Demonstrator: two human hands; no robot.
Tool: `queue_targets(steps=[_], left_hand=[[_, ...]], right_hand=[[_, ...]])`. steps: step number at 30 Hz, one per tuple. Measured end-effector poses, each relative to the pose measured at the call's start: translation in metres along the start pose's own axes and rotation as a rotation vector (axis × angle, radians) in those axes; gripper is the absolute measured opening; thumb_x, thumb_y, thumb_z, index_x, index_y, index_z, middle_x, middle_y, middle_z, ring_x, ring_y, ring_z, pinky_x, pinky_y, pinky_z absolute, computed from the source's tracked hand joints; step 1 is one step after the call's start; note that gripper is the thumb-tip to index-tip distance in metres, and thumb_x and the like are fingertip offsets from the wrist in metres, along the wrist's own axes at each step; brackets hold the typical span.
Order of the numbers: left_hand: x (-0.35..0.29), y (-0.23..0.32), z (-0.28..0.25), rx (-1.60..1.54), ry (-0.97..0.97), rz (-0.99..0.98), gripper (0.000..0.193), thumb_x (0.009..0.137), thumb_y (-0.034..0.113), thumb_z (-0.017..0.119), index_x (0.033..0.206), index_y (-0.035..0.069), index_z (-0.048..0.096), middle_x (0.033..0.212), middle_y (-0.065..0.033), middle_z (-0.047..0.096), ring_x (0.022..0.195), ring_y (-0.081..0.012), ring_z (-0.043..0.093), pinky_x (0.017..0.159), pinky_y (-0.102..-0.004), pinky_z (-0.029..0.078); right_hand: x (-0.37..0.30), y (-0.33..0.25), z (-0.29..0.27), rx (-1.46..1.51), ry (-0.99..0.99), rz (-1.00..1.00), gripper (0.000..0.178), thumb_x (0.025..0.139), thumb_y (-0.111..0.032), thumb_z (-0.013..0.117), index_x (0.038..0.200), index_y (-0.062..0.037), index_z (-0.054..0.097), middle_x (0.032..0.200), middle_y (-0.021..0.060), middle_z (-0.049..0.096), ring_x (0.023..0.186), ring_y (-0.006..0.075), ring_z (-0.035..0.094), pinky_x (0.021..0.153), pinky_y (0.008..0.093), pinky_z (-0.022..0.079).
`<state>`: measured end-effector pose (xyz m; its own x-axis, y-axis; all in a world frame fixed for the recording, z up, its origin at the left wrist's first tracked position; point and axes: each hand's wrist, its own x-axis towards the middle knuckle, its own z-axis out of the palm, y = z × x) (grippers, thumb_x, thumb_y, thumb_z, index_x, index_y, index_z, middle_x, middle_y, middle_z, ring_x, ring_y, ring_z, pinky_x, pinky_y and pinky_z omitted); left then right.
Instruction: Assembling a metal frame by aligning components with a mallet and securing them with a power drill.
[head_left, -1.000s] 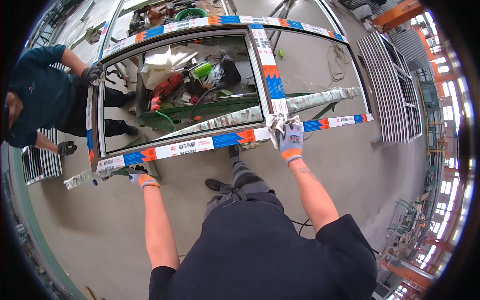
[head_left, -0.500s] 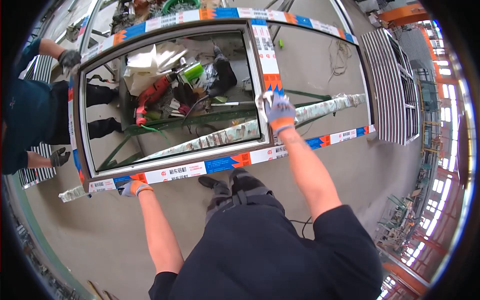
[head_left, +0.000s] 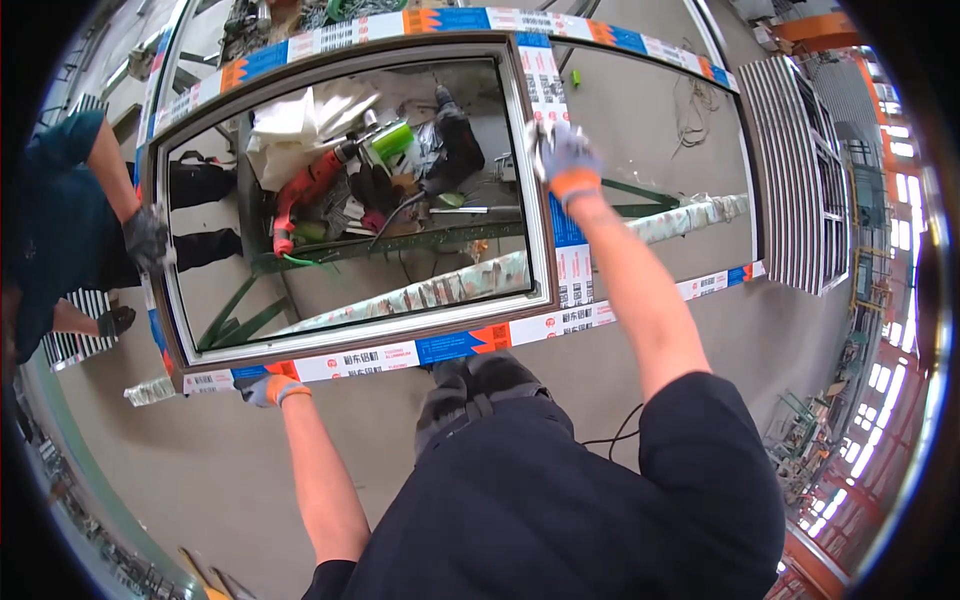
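Observation:
A large window frame (head_left: 460, 322), taped with white, blue and orange protective film, lies flat before me. A brown-edged sash with a glass pane (head_left: 400, 260) sits in its left part. My left hand (head_left: 268, 389), in a grey glove with an orange cuff, is closed round the frame's near edge at the left, its fingers partly hidden under it. My right hand (head_left: 570, 160), gloved the same, presses a crumpled whitish wad (head_left: 543, 145) onto the sash's right side beside the taped middle bar (head_left: 570, 225). The wad looks like cloth.
At the left a co-worker's gloved hand (head_left: 147, 238) touches the frame's left side. Beneath the pane show a red power tool (head_left: 300, 195), a dark drill (head_left: 455, 140) and a wrapped beam (head_left: 440, 288). Stacked striped profiles (head_left: 790, 170) stand at the right.
My right hand has slid away from me along the sash's right side with the wad. The left hand stays on the near edge. The co-worker's upper hand has come down along the left side.

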<state>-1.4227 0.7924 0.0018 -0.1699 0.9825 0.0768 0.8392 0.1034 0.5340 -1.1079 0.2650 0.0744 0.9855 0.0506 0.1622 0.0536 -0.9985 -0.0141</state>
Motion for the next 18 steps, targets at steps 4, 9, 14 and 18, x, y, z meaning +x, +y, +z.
queue_targets(steps=[4,9,14,18], left_hand=[[0.019,-0.026,0.016,-0.439,0.064,-0.149,0.028,0.096,0.025,0.052,0.108,0.002,0.062,0.096,-0.0149,0.070,0.080,-0.0275,0.070,0.062,-0.0360,0.057],[-0.015,0.016,-0.003,-0.716,-0.112,-0.304,0.024,0.093,0.020,0.055,0.104,-0.001,0.063,0.098,-0.0185,0.070,0.079,-0.0301,0.070,0.062,-0.0408,0.058],[0.076,-0.097,0.034,-0.494,0.252,0.163,0.029,0.092,0.021,0.058,0.111,-0.001,0.063,0.099,-0.0166,0.070,0.079,-0.0290,0.070,0.064,-0.0391,0.057],[-0.019,0.021,-0.006,-0.279,0.017,-0.154,0.034,0.096,0.018,0.053,0.123,-0.003,0.053,0.117,-0.0181,0.063,0.093,-0.0282,0.066,0.077,-0.0392,0.058]], right_hand=[[-0.130,-0.007,-0.043,0.093,-0.172,-0.020,0.028,0.087,-0.031,0.057,0.110,-0.0150,0.062,0.091,0.0127,0.068,0.086,0.0308,0.065,0.073,0.0440,0.052],[-0.131,0.005,-0.046,0.001,-0.252,-0.075,0.032,0.084,-0.030,0.061,0.110,-0.0108,0.062,0.093,0.0135,0.066,0.087,0.0309,0.064,0.073,0.0431,0.052],[0.015,-0.030,-0.003,0.080,0.046,-0.187,0.025,0.086,-0.028,0.054,0.099,-0.0087,0.063,0.090,0.0123,0.068,0.083,0.0292,0.066,0.072,0.0400,0.053],[0.122,-0.007,0.019,0.004,0.053,-0.059,0.028,0.090,-0.031,0.048,0.099,-0.0130,0.067,0.097,0.0163,0.070,0.089,0.0325,0.068,0.075,0.0436,0.054]])
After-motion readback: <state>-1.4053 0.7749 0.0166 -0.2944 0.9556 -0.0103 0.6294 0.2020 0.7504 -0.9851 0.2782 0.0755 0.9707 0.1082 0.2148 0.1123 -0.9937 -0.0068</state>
